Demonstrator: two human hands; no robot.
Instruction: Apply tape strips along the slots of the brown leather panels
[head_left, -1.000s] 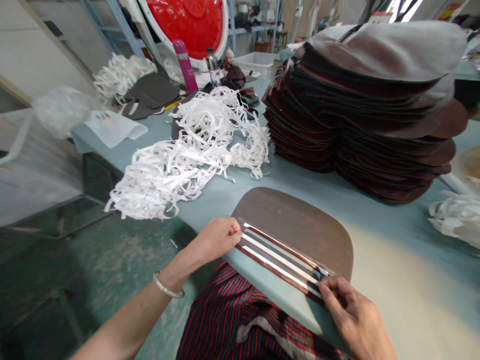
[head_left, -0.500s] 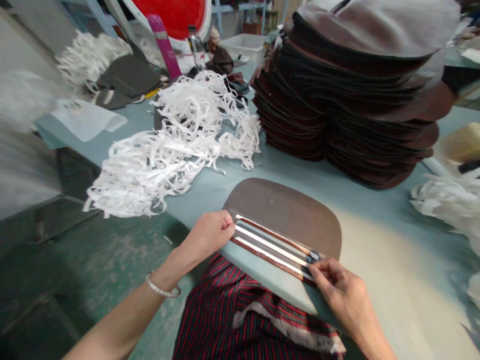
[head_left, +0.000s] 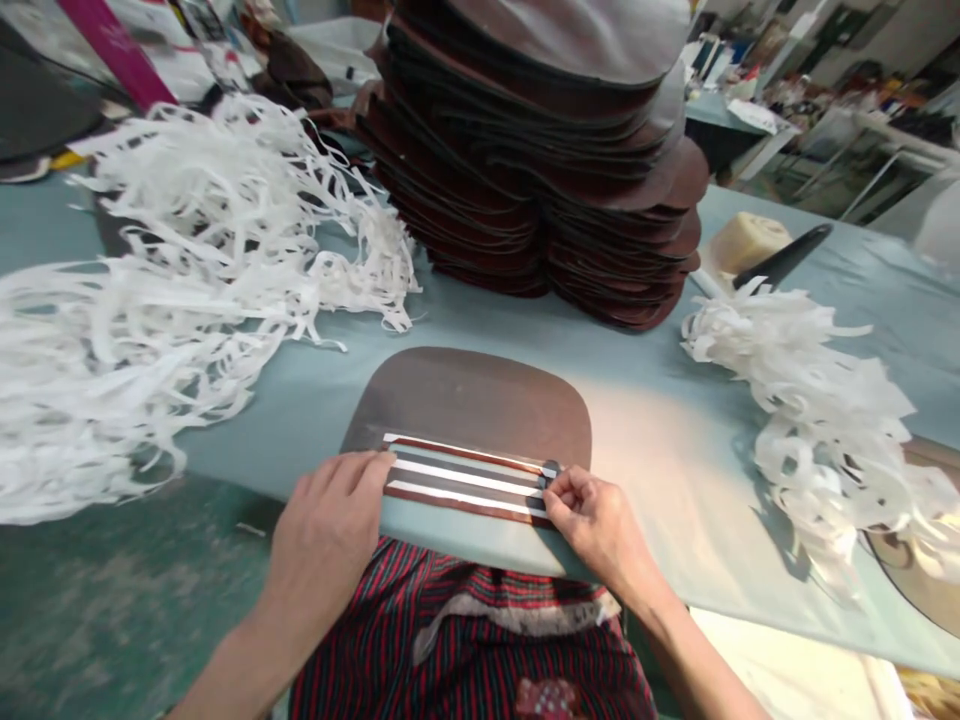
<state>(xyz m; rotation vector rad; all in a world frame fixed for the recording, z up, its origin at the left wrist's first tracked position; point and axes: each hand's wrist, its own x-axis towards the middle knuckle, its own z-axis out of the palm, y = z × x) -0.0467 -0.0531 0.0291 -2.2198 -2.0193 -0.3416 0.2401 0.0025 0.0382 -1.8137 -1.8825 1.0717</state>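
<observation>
A brown rounded panel lies near the table's front edge, with a long slot in its lower part. White strips run along the slot and the dark bands below it, edged in reddish brown. My left hand is at the strips' left ends, its fingers together and closed on the end of the middle white strip; the thumb is mostly hidden. At the opposite end my right hand pinches with thumb and forefinger where the white strips stop. A small dark piece sits just above those fingertips.
A tall stack of dark brown panels stands behind. Heaps of white paper strips lie left and right. A yellowish block and a dark handle lie at the right. My striped apron meets the table edge.
The view has turned right, so the table's contents shift left. My left hand has turned, showing more of its back over the panel's left end. My right hand still pinches the right end.
</observation>
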